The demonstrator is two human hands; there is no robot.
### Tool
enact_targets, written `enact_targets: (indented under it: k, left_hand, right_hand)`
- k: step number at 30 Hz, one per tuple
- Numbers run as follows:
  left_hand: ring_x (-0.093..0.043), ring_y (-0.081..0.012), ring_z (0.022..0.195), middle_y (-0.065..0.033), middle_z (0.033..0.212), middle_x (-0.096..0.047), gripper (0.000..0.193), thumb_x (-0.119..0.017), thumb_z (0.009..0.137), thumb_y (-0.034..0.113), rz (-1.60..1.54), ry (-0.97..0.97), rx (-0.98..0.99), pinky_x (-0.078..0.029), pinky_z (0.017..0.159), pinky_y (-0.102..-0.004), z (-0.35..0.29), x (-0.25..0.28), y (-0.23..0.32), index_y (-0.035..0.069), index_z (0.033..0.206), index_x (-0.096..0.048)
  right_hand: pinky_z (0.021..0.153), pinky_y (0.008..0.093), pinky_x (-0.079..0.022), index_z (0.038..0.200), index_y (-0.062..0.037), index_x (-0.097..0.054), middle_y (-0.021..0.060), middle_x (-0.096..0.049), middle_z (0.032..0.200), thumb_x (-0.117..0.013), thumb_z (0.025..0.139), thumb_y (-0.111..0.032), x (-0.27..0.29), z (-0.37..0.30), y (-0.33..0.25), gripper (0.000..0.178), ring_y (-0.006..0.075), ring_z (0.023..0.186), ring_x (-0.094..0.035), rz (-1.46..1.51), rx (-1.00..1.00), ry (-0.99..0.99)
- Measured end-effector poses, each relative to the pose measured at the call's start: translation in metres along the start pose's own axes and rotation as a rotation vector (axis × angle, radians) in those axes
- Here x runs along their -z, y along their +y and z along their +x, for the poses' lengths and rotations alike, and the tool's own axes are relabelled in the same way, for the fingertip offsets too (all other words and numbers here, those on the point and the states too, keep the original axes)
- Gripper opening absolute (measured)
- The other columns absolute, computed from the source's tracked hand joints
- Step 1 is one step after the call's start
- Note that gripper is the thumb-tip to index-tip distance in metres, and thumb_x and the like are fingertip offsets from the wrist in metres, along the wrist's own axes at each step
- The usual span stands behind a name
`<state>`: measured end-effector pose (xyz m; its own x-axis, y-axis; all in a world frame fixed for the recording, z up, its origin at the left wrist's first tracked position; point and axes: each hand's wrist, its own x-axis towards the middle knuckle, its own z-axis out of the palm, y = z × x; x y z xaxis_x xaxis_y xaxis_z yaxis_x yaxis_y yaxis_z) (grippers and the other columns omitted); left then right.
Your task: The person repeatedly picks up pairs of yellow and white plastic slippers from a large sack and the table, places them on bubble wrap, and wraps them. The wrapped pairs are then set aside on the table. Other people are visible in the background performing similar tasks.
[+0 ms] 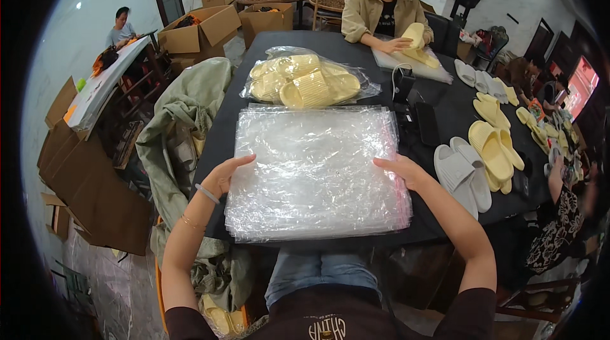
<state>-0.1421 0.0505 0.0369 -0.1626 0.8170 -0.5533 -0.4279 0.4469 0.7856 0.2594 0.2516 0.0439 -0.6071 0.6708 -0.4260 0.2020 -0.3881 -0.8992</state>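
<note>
A thick stack of clear plastic bags [311, 168] lies in front of me at the near edge of the black-covered table [222, 105]. My left hand [230, 171] grips its left side, thumb on top and the fingers mostly hidden. On the opposite side my right hand [403, 170] holds the stack the same way, near a pink strip along the bags' edge. Just beyond the stack sit pale yellow ribbed slippers [305, 89] inside clear plastic.
Grey slippers [462, 175] and yellow slippers [492, 152] line the table's right side, near a black phone [426, 124]. Across the table a person [384, 16] handles a yellow slipper [416, 38]. A green cloth sack [184, 105] and cardboard boxes [202, 32] stand at left.
</note>
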Motion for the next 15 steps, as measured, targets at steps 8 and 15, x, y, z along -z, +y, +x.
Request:
enact_targets:
  k: [8,15]
  left_hand:
    - [-0.062,-0.0149,0.080,-0.0060,0.094,-0.064,0.039,-0.075,0.076,0.006,0.107,0.031,-0.419,-0.052,0.070,-0.0300,-0.016,-0.010,0.017,0.000,0.110,-0.058]
    - [-0.060,-0.0126,0.086,-0.0030,0.094,-0.063,0.043,-0.077,0.075,0.015,0.212,0.168,-0.962,-0.048,0.077,-0.0278,-0.069,-0.029,0.085,0.002,0.110,-0.058]
  right_hand:
    - [0.078,0.0289,-0.051,0.107,-0.0001,-0.062,0.0077,-0.067,0.097,-0.075,0.078,-0.008,0.003,-0.003,-0.006,0.033,0.0147,0.086,-0.064,0.092,0.185,0.026]
    - [0.074,0.0246,-0.047,0.095,-0.0046,-0.068,0.0002,-0.067,0.087,-0.076,0.078,-0.008,-0.018,-0.038,-0.072,0.019,0.0090,0.080,-0.060,-0.079,0.848,0.224]
